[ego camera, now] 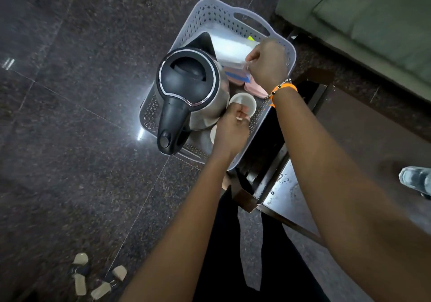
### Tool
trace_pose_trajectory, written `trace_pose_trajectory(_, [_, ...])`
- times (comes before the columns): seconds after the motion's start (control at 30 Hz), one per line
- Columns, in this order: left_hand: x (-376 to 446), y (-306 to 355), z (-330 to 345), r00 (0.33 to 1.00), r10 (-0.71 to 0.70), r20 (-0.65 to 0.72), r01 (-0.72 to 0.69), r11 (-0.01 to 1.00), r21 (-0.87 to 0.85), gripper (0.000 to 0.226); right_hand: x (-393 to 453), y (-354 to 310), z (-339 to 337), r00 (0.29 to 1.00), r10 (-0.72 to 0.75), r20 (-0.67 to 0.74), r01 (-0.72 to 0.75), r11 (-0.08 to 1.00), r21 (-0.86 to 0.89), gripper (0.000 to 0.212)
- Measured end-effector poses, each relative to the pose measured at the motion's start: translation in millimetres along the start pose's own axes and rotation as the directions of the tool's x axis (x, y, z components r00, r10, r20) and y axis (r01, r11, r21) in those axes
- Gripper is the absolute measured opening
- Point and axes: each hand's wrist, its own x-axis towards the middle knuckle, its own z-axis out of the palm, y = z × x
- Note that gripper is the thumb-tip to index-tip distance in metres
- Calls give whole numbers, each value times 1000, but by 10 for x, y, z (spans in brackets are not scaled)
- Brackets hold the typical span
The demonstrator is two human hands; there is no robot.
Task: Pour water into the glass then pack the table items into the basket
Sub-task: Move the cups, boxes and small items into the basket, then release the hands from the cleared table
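A grey perforated basket [205, 14] sits on the dark floor beside the table. Inside it stands a steel electric kettle [186, 84] with a black lid and handle. My left hand [231, 131] pinches the rim of a small white cup [243, 100] next to the kettle; a second white cup [213, 133] peeks out beneath that hand. My right hand [267, 65] grips the end of a clear plastic-wrapped pack [231, 46] lying across the basket. Blue and pink sponges [253, 87] lie under the pack.
A dark wooden table with a glossy top [286, 194] stands at the lower right, touching the basket's side. A green sofa [373, 17] fills the upper right. Sandals [98, 278] lie on the floor at lower left. A person's shoe [415, 178] shows at the right edge.
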Motion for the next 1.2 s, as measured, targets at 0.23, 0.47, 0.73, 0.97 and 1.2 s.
trace_pose_trajectory(0.23, [-5,-9,54,1000,10,-19,-10,1000,-2,26,-25,-8,-183,935,-153,321,170,985,-25,33])
trace_pose_trajectory(0.47, [-47,-14,183,998,5,-63,-10,998,-65,18,-152,60,-333,939,-214,270,186,974,126,46])
trace_pose_trajectory(0.73, [-346,28,525,992,66,-103,-79,990,-120,20,-945,877,-510,993,6,118,-51,921,386,27])
trace_pose_trajectory(0.97, [-778,29,1257,994,105,26,-105,994,-8,19,-1917,1906,-581,953,283,109,-292,755,588,21])
trace_pose_trajectory(1.2, [-1286,-31,2428,986,79,150,-92,992,82,19,-2751,3073,-743,877,471,93,-395,596,699,21])
